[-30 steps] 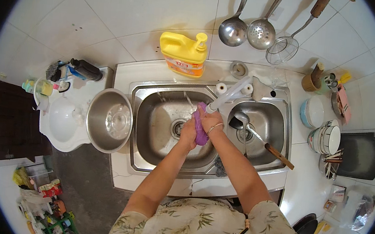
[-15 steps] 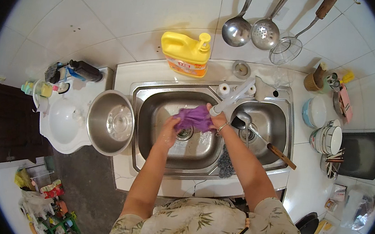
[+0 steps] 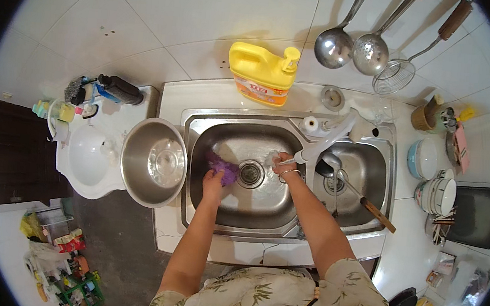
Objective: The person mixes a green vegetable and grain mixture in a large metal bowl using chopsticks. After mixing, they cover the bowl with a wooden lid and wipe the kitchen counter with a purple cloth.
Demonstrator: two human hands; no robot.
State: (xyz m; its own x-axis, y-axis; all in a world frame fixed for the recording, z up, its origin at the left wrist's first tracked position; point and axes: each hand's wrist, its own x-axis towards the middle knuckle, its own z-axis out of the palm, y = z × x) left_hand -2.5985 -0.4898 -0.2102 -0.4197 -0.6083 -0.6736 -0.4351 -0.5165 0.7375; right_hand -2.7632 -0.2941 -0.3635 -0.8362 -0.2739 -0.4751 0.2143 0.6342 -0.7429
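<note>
In the left basin of the steel sink, my left hand is closed on a purple cloth, bunched up left of the drain. My right hand is over the right side of that basin, close to the nozzle of the white faucet. Water seems to splash at its fingertips, which are blurred, so their grip is unclear. A bracelet circles that wrist. In the right basin rests a ladle with a wooden handle.
A steel bowl stands left of the sink, beside a white washbasin. Behind the sink is a yellow jug; ladles and a wire strainer hang above. Stacked bowls sit at the right.
The purple cloth was stretched between both hands under the faucet. Now the right hand is off it, and the left hand has carried it left. The drain is uncovered. The view has shifted slightly.
</note>
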